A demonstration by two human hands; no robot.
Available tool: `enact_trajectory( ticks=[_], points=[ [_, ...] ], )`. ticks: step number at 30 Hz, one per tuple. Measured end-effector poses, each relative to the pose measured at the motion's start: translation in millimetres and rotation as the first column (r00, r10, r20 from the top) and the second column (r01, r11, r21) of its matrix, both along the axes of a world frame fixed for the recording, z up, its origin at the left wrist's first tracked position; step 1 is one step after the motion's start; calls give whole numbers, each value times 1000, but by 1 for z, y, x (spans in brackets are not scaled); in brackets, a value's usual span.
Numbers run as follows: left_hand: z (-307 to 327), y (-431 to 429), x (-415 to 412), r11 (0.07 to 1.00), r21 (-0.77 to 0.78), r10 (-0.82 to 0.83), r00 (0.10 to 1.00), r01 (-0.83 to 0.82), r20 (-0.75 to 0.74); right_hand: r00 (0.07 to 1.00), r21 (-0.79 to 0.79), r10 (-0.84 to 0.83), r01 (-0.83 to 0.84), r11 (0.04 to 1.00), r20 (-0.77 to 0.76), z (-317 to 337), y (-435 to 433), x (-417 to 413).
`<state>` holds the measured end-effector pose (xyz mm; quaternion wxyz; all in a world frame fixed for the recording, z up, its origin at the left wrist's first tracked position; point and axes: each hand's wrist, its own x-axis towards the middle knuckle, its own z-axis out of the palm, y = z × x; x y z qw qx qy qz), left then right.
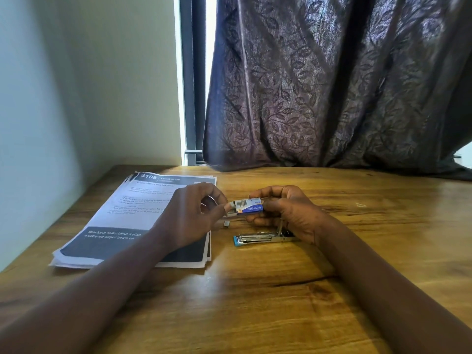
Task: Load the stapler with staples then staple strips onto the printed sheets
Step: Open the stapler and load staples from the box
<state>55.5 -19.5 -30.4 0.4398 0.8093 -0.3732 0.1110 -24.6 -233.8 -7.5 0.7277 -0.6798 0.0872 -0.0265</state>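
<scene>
Two hands meet just above the middle of the wooden worktop [255, 302], both on a small blue staple box [249, 206]. The right hand [286, 210] grips the box from its right end, with the fingers curled over the far side and the thumb on the near side. The left hand [194, 213] pinches the box's left end between thumb and fingertips, where a pale inner tray sticks out a little. On the worktop just below that end lies a short block of staples [226, 223], apart from both hands. The stapler [258, 238] lies nearer the person, directly under the right hand. Its metal top is swung open and its blue tip points left; the right wrist hides its rear end. A stack of printed sheets [122, 213] lies along the worktop's left edge and reaches toward the far left corner, with the left forearm crossing over its near right corner. A dark leaf-patterned curtain [332, 85] hangs down onto the far edge. To its left are a window frame [194, 72] and a pale wall [76, 85].
</scene>
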Motion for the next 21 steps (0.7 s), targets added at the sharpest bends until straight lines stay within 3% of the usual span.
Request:
enact_trajectory(
  ticks=[5, 21],
  points=[
    [1, 0, -4, 1000, 20, -5, 993, 3, 117, 1000, 1, -1, 1, 1000, -8, 1, 1, -1],
    [2, 3, -2, 990, 137, -56, 965, 21, 256, 1000, -10, -5, 4, 1000, -18, 2, 1, -1]
  ],
)
